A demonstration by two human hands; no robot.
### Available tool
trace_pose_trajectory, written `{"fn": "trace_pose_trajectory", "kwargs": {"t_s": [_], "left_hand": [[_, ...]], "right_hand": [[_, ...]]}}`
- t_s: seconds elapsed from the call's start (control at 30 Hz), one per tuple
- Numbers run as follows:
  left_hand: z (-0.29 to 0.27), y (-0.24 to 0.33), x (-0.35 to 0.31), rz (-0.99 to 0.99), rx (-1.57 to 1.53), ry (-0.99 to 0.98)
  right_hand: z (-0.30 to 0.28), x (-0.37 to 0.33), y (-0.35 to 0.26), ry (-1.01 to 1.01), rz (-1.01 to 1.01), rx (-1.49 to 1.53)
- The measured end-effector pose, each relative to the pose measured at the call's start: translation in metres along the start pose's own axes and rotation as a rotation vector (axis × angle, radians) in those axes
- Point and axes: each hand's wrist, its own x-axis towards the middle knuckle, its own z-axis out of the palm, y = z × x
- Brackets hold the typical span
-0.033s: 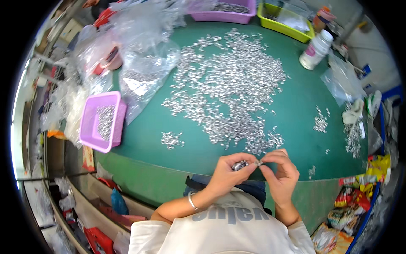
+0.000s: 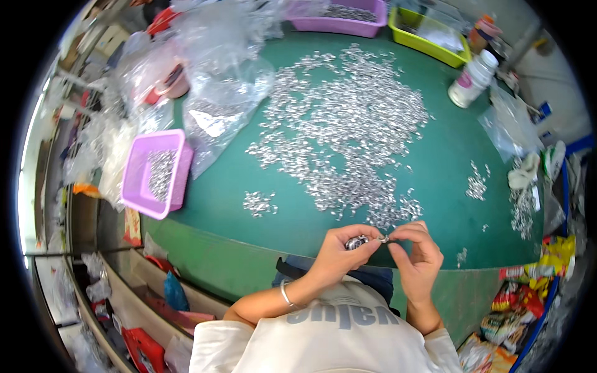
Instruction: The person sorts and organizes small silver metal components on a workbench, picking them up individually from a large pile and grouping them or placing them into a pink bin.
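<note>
At the near edge of the table, my left hand (image 2: 339, 255) is closed, with several small silver metal pieces (image 2: 356, 242) bunched inside its curled fingers. Its thumb and index fingertip pinch one small silver metal piece (image 2: 384, 239) that sticks out toward the right. My right hand (image 2: 419, 256) meets it there, thumb and index finger closing on that same piece from the other side. The exact shape of the piece is too small to tell. Just beyond my fingers lies a wide spread of loose silver metal pieces (image 2: 348, 118) on the green table (image 2: 249, 239).
Small piles of pieces (image 2: 259, 204) lie left and right of the spread. A purple bin (image 2: 135, 180) with pieces stands at left, beside clear plastic bags (image 2: 217, 93). A purple tray (image 2: 336, 26), a yellow-green tray (image 2: 429, 48) and a white bottle (image 2: 471, 79) stand at the back.
The whole view has shifted a little, so the table and its contents sit slightly further right. Both hands keep the same pinching pose.
</note>
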Motion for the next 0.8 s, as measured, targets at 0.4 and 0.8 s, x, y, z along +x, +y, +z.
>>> {"fn": "trace_pose_trajectory", "kwargs": {"t_s": [0.4,0.8], "left_hand": [[-0.125,0.001,0.001,0.434,0.708,0.803],[-0.135,0.013,-0.014,0.229,-0.289,0.413]], "right_hand": [[0.001,-0.005,0.016,-0.164,0.115,-0.065],[0.004,-0.008,0.016,-0.232,0.157,-0.066]]}}
